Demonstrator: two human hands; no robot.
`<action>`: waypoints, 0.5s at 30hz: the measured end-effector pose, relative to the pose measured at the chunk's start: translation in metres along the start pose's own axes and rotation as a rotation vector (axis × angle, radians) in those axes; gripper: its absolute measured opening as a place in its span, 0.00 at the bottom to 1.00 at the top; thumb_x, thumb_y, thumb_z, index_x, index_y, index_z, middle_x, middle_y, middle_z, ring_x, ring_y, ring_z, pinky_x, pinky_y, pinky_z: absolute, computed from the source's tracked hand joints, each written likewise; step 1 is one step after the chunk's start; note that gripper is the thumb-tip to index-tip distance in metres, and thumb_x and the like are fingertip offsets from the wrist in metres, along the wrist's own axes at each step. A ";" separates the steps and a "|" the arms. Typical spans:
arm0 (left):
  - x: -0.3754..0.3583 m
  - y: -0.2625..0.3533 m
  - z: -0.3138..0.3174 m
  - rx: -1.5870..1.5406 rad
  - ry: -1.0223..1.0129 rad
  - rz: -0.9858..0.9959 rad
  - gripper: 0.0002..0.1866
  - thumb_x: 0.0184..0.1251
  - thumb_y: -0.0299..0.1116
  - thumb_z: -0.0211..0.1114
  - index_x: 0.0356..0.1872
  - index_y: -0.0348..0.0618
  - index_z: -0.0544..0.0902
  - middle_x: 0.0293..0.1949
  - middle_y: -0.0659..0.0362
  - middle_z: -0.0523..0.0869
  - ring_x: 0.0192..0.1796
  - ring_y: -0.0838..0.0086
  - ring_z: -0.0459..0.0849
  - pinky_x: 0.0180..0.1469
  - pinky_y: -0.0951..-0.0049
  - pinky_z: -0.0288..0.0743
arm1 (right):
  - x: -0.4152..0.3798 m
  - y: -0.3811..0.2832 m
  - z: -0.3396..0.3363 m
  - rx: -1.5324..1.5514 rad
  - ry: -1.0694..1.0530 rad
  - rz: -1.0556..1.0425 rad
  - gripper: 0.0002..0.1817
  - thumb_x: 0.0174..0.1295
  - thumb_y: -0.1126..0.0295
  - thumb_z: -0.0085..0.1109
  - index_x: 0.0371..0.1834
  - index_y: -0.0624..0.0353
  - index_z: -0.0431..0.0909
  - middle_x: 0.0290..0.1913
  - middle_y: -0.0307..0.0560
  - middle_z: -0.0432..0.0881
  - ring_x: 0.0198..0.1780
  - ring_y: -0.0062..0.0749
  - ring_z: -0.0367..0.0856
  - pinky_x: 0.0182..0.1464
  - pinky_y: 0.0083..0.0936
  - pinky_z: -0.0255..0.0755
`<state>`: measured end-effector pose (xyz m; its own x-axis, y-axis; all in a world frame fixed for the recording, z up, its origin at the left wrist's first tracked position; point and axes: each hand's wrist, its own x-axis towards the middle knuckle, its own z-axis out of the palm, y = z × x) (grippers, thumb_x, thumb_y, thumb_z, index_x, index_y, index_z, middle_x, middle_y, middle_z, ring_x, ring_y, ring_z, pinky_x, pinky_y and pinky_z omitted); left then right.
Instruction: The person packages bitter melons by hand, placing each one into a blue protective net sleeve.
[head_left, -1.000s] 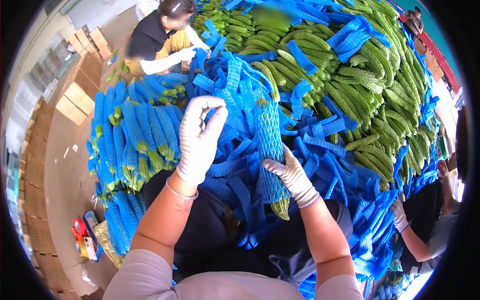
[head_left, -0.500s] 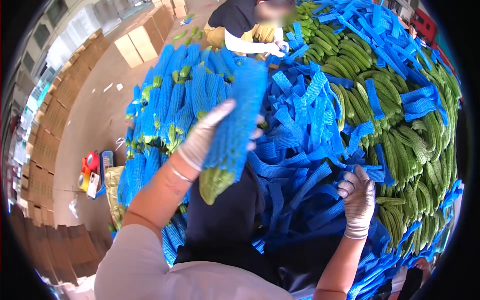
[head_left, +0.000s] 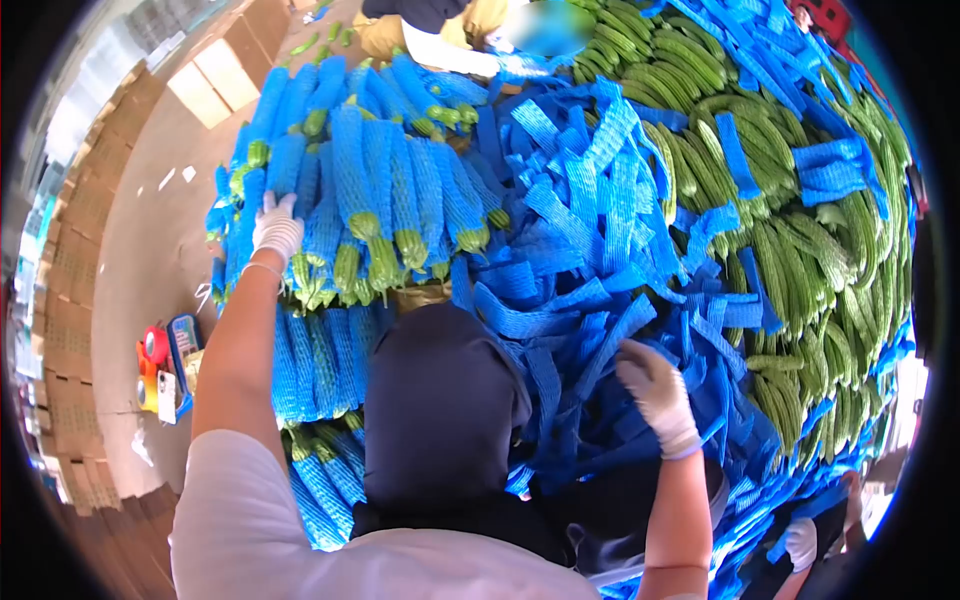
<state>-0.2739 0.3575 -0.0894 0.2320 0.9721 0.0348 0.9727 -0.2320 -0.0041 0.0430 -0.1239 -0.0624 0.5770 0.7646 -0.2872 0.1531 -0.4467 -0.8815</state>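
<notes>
My left hand (head_left: 277,228), in a pale glove, rests on the stack of blue-sleeved gourds (head_left: 352,180) at the left. Its fingers are stretched forward on the sleeves, and it grips nothing that I can make out. These gourds are long, green and ridged, with tips poking out of blue foam net sleeves. My right hand (head_left: 657,395), gloved too, hovers over a heap of loose blue net sleeves (head_left: 620,210). The fingers there are slightly bent and apart, with nothing visible in them. Bare green gourds (head_left: 800,290) lie piled to the right.
A co-worker's sleeve (head_left: 450,52) reaches in at the top; another person's gloved hand (head_left: 800,543) shows at lower right. Cardboard boxes (head_left: 215,80) stand at upper left. Tape rolls (head_left: 155,345) and a blue tray (head_left: 184,350) lie on the floor at left.
My left hand has moved left onto the stack and let go of the sleeved gourd it held up. My right hand has shifted down and left, over the loose sleeves.
</notes>
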 end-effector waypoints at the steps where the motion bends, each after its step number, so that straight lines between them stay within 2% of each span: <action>1: 0.002 0.002 0.008 0.004 -0.013 0.018 0.28 0.59 0.37 0.61 0.64 0.57 0.71 0.72 0.46 0.58 0.67 0.47 0.66 0.68 0.58 0.64 | 0.012 0.026 0.015 -0.126 -0.086 0.003 0.23 0.60 0.64 0.62 0.55 0.65 0.76 0.46 0.55 0.83 0.46 0.38 0.83 0.50 0.27 0.74; 2: 0.005 0.003 0.015 -0.076 0.152 0.139 0.27 0.59 0.38 0.61 0.63 0.57 0.72 0.70 0.47 0.60 0.67 0.46 0.65 0.67 0.57 0.64 | 0.017 0.028 0.032 -0.363 -0.216 -0.092 0.30 0.58 0.58 0.64 0.60 0.66 0.72 0.52 0.60 0.80 0.53 0.48 0.79 0.55 0.35 0.72; 3: 0.007 0.004 0.018 -0.159 0.323 0.256 0.26 0.59 0.39 0.61 0.62 0.56 0.73 0.69 0.47 0.63 0.67 0.45 0.65 0.67 0.56 0.64 | 0.022 0.039 0.054 -0.678 -0.284 -0.234 0.42 0.56 0.50 0.64 0.67 0.67 0.62 0.57 0.62 0.76 0.58 0.52 0.76 0.57 0.38 0.71; 4: -0.004 0.020 0.005 -0.317 0.344 0.361 0.24 0.59 0.38 0.62 0.60 0.54 0.74 0.64 0.44 0.70 0.66 0.46 0.67 0.67 0.58 0.63 | 0.020 0.042 0.076 -0.837 -0.368 -0.048 0.51 0.54 0.43 0.62 0.72 0.66 0.52 0.59 0.64 0.73 0.60 0.52 0.74 0.59 0.39 0.71; 5: -0.016 0.040 -0.010 -0.458 0.337 0.475 0.22 0.61 0.36 0.62 0.58 0.51 0.76 0.61 0.44 0.73 0.64 0.48 0.70 0.66 0.60 0.64 | 0.022 0.049 0.099 -0.938 -0.418 0.091 0.53 0.53 0.41 0.61 0.73 0.64 0.49 0.59 0.63 0.74 0.59 0.52 0.76 0.58 0.39 0.72; 6: -0.029 0.057 -0.026 -0.542 0.294 0.585 0.21 0.62 0.34 0.61 0.57 0.48 0.76 0.59 0.44 0.75 0.62 0.49 0.72 0.66 0.61 0.64 | 0.028 0.066 0.121 -0.982 -0.439 0.213 0.53 0.54 0.43 0.62 0.74 0.64 0.47 0.57 0.59 0.76 0.56 0.48 0.79 0.56 0.39 0.73; 7: -0.044 0.075 -0.043 -0.627 0.253 0.695 0.19 0.63 0.32 0.61 0.56 0.45 0.77 0.58 0.45 0.77 0.61 0.51 0.74 0.65 0.62 0.65 | 0.027 0.067 0.132 -0.945 -0.443 0.308 0.43 0.56 0.52 0.59 0.71 0.63 0.55 0.59 0.60 0.75 0.58 0.53 0.77 0.58 0.40 0.72; 9: -0.077 0.110 -0.077 -0.701 0.103 0.825 0.18 0.64 0.31 0.60 0.55 0.41 0.77 0.55 0.46 0.79 0.59 0.53 0.76 0.63 0.63 0.68 | 0.040 0.130 0.150 -0.963 -0.451 0.265 0.29 0.58 0.58 0.56 0.62 0.56 0.70 0.53 0.56 0.80 0.54 0.50 0.80 0.56 0.39 0.73; 10: -0.097 0.126 -0.096 -0.713 0.015 0.877 0.17 0.65 0.30 0.59 0.55 0.40 0.77 0.55 0.47 0.79 0.58 0.57 0.77 0.62 0.65 0.69 | 0.037 0.126 0.145 -0.961 -0.451 0.263 0.29 0.58 0.58 0.56 0.62 0.56 0.70 0.53 0.56 0.80 0.54 0.50 0.80 0.56 0.39 0.73; 11: -0.113 0.140 -0.110 -0.721 -0.076 0.927 0.17 0.66 0.30 0.59 0.56 0.40 0.77 0.54 0.49 0.80 0.58 0.61 0.78 0.61 0.67 0.70 | 0.032 0.111 0.137 -0.929 -0.418 0.213 0.20 0.59 0.61 0.54 0.53 0.55 0.74 0.51 0.54 0.82 0.53 0.49 0.80 0.56 0.38 0.74; 12: -0.125 0.150 -0.117 -0.717 -0.109 1.016 0.17 0.67 0.30 0.59 0.56 0.40 0.77 0.54 0.49 0.80 0.58 0.61 0.78 0.61 0.67 0.70 | 0.027 0.096 0.127 -0.898 -0.382 0.166 0.13 0.60 0.63 0.52 0.44 0.54 0.79 0.48 0.52 0.83 0.51 0.47 0.81 0.55 0.37 0.74; 14: -0.144 0.176 -0.123 -0.754 -0.169 1.145 0.18 0.67 0.32 0.59 0.57 0.39 0.77 0.55 0.49 0.79 0.58 0.60 0.77 0.62 0.67 0.69 | 0.035 0.075 0.096 -0.665 -0.304 0.102 0.13 0.60 0.63 0.52 0.43 0.56 0.80 0.46 0.56 0.83 0.49 0.53 0.80 0.52 0.40 0.74; 15: -0.154 0.189 -0.125 -0.791 -0.202 1.176 0.18 0.67 0.33 0.59 0.57 0.39 0.76 0.55 0.49 0.79 0.59 0.59 0.77 0.63 0.66 0.68 | 0.040 0.071 0.078 -0.547 -0.278 -0.077 0.13 0.58 0.64 0.56 0.42 0.59 0.79 0.43 0.58 0.83 0.46 0.51 0.82 0.50 0.39 0.74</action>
<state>-0.1266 0.1597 0.0291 0.9487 0.1773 0.2618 -0.0245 -0.7842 0.6200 0.0142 -0.0889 -0.1656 0.3291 0.8635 -0.3823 0.6172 -0.5031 -0.6050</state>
